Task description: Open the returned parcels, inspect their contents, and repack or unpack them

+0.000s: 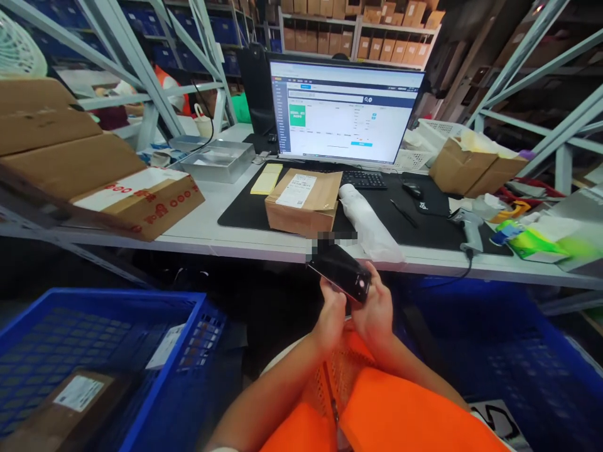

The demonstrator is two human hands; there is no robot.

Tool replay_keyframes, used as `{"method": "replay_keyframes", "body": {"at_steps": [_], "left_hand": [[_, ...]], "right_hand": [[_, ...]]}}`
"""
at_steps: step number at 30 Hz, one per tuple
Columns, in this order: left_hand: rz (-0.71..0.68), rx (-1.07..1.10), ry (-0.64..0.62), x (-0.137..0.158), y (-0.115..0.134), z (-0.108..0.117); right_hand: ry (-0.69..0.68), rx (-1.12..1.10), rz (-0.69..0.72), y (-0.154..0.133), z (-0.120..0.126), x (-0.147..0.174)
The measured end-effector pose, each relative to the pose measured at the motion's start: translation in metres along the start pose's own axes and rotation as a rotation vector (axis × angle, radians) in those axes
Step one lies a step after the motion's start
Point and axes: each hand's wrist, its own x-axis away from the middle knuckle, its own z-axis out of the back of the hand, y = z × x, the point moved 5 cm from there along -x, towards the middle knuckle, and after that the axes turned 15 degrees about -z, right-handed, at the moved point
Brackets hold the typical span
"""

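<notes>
A blue crate (176, 402) sits left of the left hand (332, 317); ahead stand a monitor (348, 116) and, nearer, a carton (301, 216) partly hiding the keyboard (365, 180), its white label (296, 190) unreadable. That hand and the right hand (377, 309) grip a black phone (342, 270) between them.

Left grip (331, 314) and right grip (377, 307) holding phone (340, 270); labelled carton (308, 198) on black mat (245, 210), lit monitor (336, 119) behind.

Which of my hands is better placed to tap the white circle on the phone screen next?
Probably your right hand: its thumb is beside the phone, close to the white circle; your left hand sits farther from it.
</notes>
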Motion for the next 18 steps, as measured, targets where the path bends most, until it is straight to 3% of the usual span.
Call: {"method": "replay_keyframes", "body": {"at_steps": [5,7,9,10,12,15,18], "left_hand": [[-0.102,-0.216,-0.223,-0.009,0.022,-0.024],[-0.166,-0.422,-0.378,-0.027,0.04,-0.021],[-0.345,-0.725,-0.448,-0.061,0.066,-0.003],[-0.491,-0.889,-0.384,-0.084,0.082,0.012],[-0.697,-1.179,-0.096,-0.135,0.113,0.051],[-0.658,-1.225,0.079,-0.207,0.129,0.103],[-0.579,-1.198,0.074,-0.248,0.125,0.132]], "right_hand": [[0.217,-0.222,-0.074,-0.035,0.014,-0.021],[0.303,-0.281,-0.085,-0.052,0.023,-0.024],[0.352,-0.322,-0.065,-0.072,0.033,-0.025],[0.373,-0.334,-0.038,-0.083,0.039,-0.026],[0.41,-0.347,0.039,-0.107,0.054,-0.03],[0.457,-0.368,0.156,-0.139,0.078,-0.045],[0.501,-0.374,0.201,-0.152,0.092,-0.069]]}}
